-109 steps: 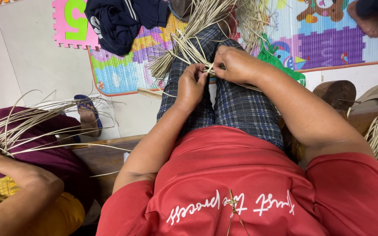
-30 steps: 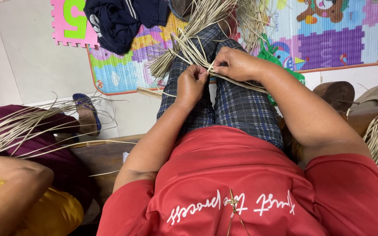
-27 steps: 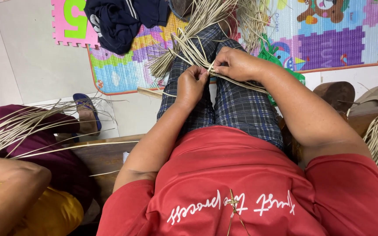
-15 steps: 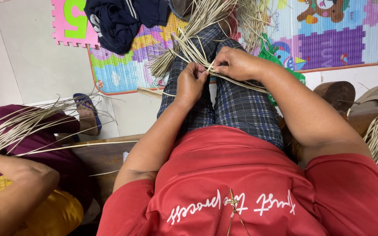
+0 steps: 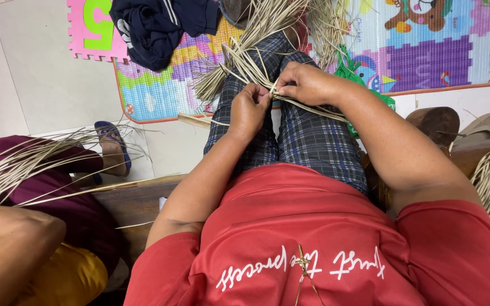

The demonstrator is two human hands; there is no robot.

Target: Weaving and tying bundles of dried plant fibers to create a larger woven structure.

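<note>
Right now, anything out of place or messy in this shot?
Mostly no. Both hands, left hand and right hand, pinch the straw strips over the lap, ends splayed loosely. The one odd item: a dark garment lies crumpled on the colourful play mat. Nothing looks spilled or broken.

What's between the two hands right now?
In the head view, the left hand and right hand nearly meet; only the pale straw strips they pinch run between them.
</note>
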